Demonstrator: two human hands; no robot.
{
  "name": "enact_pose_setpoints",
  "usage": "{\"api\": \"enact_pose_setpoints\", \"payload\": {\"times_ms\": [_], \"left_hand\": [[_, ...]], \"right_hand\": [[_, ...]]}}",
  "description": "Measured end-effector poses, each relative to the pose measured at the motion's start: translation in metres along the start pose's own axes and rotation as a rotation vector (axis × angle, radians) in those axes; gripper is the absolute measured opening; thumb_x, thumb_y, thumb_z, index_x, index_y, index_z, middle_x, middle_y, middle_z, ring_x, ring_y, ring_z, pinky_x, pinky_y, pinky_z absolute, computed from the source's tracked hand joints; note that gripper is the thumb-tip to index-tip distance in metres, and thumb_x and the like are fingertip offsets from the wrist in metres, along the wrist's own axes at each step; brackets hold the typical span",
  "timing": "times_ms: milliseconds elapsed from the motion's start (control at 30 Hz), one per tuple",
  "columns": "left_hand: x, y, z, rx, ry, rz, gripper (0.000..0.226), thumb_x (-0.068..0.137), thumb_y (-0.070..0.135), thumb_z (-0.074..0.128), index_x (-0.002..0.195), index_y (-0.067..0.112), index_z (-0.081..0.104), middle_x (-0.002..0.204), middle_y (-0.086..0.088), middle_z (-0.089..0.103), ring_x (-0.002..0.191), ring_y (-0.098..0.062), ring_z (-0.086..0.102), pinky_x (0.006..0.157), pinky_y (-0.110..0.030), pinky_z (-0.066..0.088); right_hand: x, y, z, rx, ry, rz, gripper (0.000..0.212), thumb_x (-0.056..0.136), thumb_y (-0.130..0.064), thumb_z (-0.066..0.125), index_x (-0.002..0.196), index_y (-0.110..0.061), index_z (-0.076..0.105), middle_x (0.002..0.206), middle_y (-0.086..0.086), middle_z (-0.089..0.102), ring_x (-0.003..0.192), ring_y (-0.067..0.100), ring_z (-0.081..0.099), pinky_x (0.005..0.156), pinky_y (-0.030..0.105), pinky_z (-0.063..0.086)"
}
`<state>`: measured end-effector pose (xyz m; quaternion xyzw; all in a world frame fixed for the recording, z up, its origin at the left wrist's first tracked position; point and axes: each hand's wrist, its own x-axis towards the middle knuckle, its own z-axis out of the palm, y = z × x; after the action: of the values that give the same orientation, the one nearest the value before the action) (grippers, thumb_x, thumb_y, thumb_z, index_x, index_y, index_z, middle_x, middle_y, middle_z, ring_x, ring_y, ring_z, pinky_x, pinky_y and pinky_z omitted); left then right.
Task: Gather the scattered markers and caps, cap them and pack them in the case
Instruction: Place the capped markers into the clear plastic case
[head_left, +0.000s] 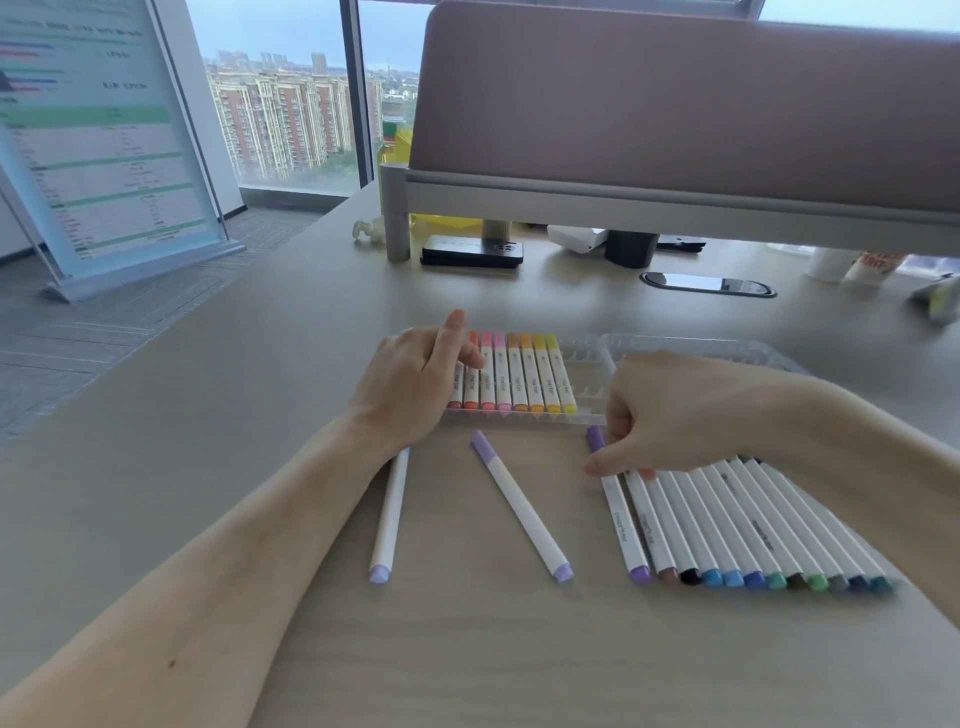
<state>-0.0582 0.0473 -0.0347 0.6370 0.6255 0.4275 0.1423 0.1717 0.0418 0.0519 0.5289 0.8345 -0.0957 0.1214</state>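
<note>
A clear plastic case (587, 364) lies open in the middle of the desk. Its left side holds several capped markers (519, 379) in red, pink, orange and yellow. My left hand (415, 379) hovers over the case's left end, fingers loosely bent, index finger raised, holding nothing. My right hand (670, 410) pinches the purple marker (621, 514) at the left end of a row of several white capped markers (753, 525). Two loose lilac markers lie apart: one (389, 514) under my left wrist, the other (519, 504) slanting in the middle.
A desk divider on a grey frame (675, 202) crosses the back. Under it lie a black box (472, 252), a dark cup (631, 248) and paper cups (852, 265). A cable port (709, 284) sits behind the case. The desk's left edge drops to the floor.
</note>
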Motion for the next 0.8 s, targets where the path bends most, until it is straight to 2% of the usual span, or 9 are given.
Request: {"api": "enact_pose_setpoints", "payload": {"times_ms": [133,267,400,533,667,800], "left_hand": [[0.001,-0.002,0.000,0.020,0.002,0.014,0.066,0.110,0.050,0.022,0.087,0.027,0.080,0.092,0.015,0.067,0.085,0.003,0.058,0.077,-0.023,0.040],[0.002,-0.005,0.000,0.018,-0.010,0.012,0.068,0.109,0.052,0.021,0.086,0.028,0.080,0.094,0.013,0.068,0.088,-0.001,0.060,0.083,-0.029,0.046],[0.001,-0.005,0.001,0.012,-0.006,0.018,0.067,0.109,0.053,0.021,0.088,0.028,0.080,0.098,0.009,0.069,0.091,-0.008,0.063,0.081,-0.030,0.047],[0.002,-0.003,0.000,0.041,0.002,0.020,0.065,0.110,0.050,0.022,0.090,0.027,0.079,0.097,0.010,0.068,0.086,0.003,0.057,0.073,-0.020,0.038],[0.002,-0.006,0.001,0.040,0.006,0.020,0.066,0.109,0.052,0.021,0.088,0.029,0.079,0.096,0.011,0.068,0.087,0.004,0.057,0.072,-0.020,0.038],[0.003,-0.007,0.002,0.031,0.013,0.009,0.065,0.109,0.051,0.022,0.086,0.030,0.078,0.094,0.012,0.069,0.089,-0.001,0.060,0.073,-0.024,0.040]], "right_hand": [[0.002,-0.004,0.006,-0.008,-0.028,-0.009,0.047,0.082,-0.055,0.074,0.057,-0.018,0.060,0.055,-0.006,0.060,0.056,0.013,0.056,0.059,0.028,0.046],[0.006,-0.012,0.008,0.016,-0.075,-0.029,0.036,0.087,-0.046,0.068,0.067,-0.016,0.071,0.065,-0.004,0.070,0.065,0.012,0.062,0.062,0.027,0.049],[0.010,-0.011,-0.002,0.179,-0.072,-0.021,0.038,0.096,-0.044,0.059,0.073,-0.018,0.076,0.066,-0.008,0.073,0.053,0.007,0.054,0.061,0.024,0.047],[0.036,0.006,-0.028,0.447,0.080,0.057,0.034,0.103,-0.038,0.058,0.092,-0.012,0.077,0.074,-0.006,0.078,0.046,0.007,0.045,0.049,0.022,0.039],[0.066,0.017,-0.035,0.481,0.109,0.134,0.036,0.102,-0.032,0.057,0.088,-0.004,0.074,0.066,-0.005,0.076,0.044,0.008,0.045,0.044,0.019,0.036],[0.088,0.019,-0.027,0.445,0.077,0.171,0.034,0.104,-0.027,0.055,0.094,0.000,0.073,0.073,0.003,0.076,0.043,0.009,0.044,0.043,0.021,0.035]]}}
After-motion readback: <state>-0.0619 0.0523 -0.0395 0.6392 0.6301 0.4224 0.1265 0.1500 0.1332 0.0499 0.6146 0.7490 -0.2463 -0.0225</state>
